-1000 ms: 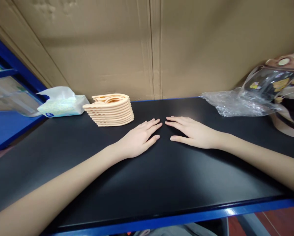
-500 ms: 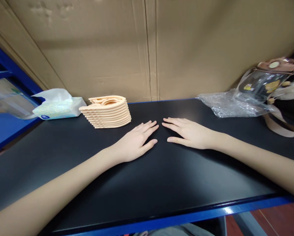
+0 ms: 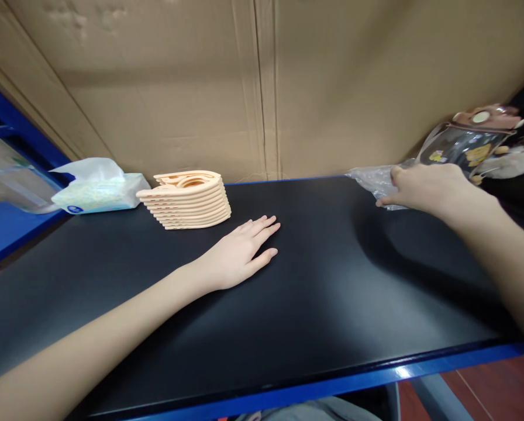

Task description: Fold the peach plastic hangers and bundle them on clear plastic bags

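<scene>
Right hand (image 3: 431, 187) at crinkled clear plastic (image 3: 371, 179), curved ridged peach stack (image 3: 192, 206)

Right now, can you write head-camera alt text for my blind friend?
The right hand is at crinkly clear plastic; the left hand lies flat on a black table. A peach stack and a tissue pack sit farther left.

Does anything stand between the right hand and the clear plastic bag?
Nothing visible does: the right hand overlaps the clear plastic bag in view, though contact is unclear. The brown-lidded bottle stands farther back.
</scene>
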A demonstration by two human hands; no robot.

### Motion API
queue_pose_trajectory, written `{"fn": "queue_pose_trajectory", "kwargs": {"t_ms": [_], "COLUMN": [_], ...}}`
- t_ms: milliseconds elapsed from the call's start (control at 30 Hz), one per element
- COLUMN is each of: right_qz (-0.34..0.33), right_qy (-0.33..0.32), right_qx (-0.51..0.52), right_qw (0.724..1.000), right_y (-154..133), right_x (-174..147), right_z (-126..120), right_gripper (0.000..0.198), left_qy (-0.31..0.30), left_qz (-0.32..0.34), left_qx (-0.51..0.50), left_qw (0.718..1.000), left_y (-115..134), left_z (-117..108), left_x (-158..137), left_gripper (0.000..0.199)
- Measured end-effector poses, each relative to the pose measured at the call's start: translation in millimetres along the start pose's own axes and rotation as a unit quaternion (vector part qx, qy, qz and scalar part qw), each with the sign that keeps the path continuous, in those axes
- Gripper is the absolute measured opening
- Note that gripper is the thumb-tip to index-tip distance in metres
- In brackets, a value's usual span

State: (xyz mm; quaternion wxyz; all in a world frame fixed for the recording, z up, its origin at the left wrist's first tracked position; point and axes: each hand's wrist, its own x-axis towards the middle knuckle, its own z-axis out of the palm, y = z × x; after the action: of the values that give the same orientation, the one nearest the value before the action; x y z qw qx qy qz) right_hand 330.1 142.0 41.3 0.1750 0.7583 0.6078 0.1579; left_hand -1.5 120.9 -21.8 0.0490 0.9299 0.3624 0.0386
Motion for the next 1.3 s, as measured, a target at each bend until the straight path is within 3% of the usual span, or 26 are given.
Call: {"fn": "queue_pose_trajectory", "kwargs": {"t_ms": [100, 267, 367, 467, 600, 700, 867, 967, 1133, 1300], "right_qz": [-0.009, -0.056, -0.057, -0.022, -0.030, -0.112, -0.349, -0.435, -0.503, -0.496], "right_qy": [-0.020, 0.005, 0.081, 0.211, 0.392, 0.503, 0.576, 0.600, 0.595, 0.613], "right_qx": [0.002, 0.013, 0.003, -0.022, 0.007, 0.022, 0.074, 0.074, 0.058, 0.025], "right_qw": [1.000, 0.998, 0.995, 0.977, 0.919, 0.857, 0.735, 0.667, 0.624, 0.614], "right_y": [-2.3, -3.4, -3.3, -6.3, -17.3, -33.5, -70.0, -86.1, -92.4, -89.1], "right_x": [2.8, -6.4, -11.0, -13.0, -24.4, -46.6, -92.6, -109.0, -115.7, -116.9], "right_z": [0.5, -3.4, -4.9, -7.9, -18.1, -24.3, -18.7, -11.2, -6.4, -7.1], "right_gripper": [0.045, 0.035, 0.034, 0.029, 0.034, 0.034, 0.020, 0.017, 0.018, 0.022], "left_qy": [0.002, 0.002, 0.003, 0.006, 0.009, 0.061, 0.226, 0.261, 0.237, 0.171], "left_qz": [0.001, 0.001, 0.001, 0.004, 0.001, -0.016, -0.054, -0.071, -0.085, -0.072], "left_qx": [-0.001, -0.002, -0.004, -0.006, -0.018, -0.049, -0.035, 0.010, 0.113, 0.200], "left_qw": [1.000, 1.000, 1.000, 1.000, 1.000, 0.997, 0.972, 0.963, 0.961, 0.962], "left_y": [0.2, 1.1, 1.2, 1.3, 2.1, 1.9, -1.7, -4.3, -6.6, -8.1], "left_z": [-0.3, -0.8, -1.0, -1.7, -1.4, 2.2, 7.0, 3.7, -3.0, -3.3], "left_x": [0.0, -0.7, -0.6, -0.6, -1.7, -1.9, 1.3, 2.2, 1.1, 1.3], "left_gripper": [0.058, 0.057, 0.056, 0.056, 0.055, 0.060, 0.073, 0.069, 0.038, 0.037]}}
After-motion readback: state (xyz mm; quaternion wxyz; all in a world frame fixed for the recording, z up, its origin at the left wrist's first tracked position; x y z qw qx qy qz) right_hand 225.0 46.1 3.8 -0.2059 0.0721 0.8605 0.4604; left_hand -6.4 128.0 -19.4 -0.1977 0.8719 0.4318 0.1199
